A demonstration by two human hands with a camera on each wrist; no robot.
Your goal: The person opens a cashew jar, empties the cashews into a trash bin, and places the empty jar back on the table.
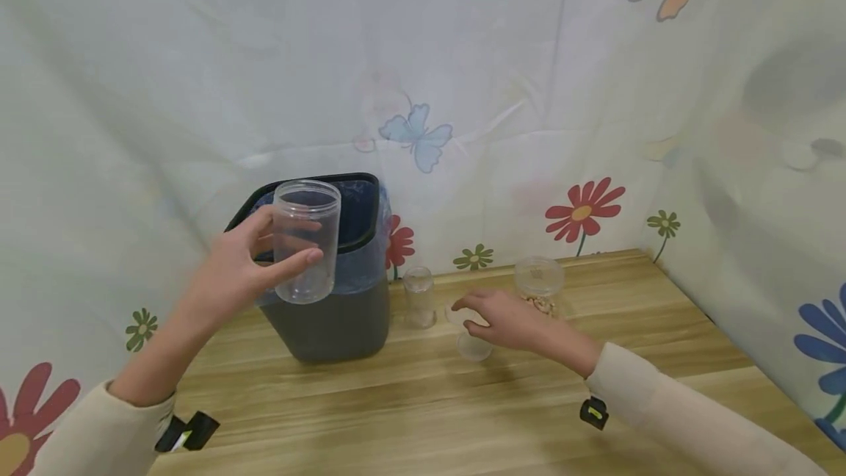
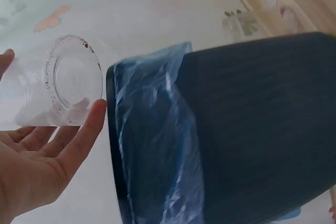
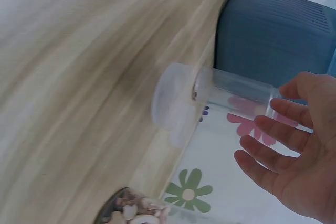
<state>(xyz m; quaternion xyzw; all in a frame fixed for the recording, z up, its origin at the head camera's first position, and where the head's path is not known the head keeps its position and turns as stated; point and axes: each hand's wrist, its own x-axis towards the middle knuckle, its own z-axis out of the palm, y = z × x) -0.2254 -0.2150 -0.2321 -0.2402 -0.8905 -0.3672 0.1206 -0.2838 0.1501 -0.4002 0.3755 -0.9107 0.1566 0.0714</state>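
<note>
My left hand [image 1: 234,270] grips a clear, lidless plastic jar [image 1: 311,281], thumb on one side and fingers round the other. In the head view the jar overlaps the bin [image 1: 337,329], which has a dark rim and a blue bag. Dark specks ring the base of this jar [image 2: 73,80] in the left wrist view. My right hand [image 1: 505,318] is held over two whitish round lids [image 1: 474,347] on the table, fingers loosely spread and nothing between them. A second clear jar [image 1: 419,303] stands between the bin and that hand.
Behind my right forearm stands another clear jar [image 1: 539,276] with pale, nut-like pieces [image 1: 542,305] at its bottom. A wooden table [image 1: 396,417] carries everything. Flower-printed sheeting [image 1: 476,189] hangs along its back and right edges.
</note>
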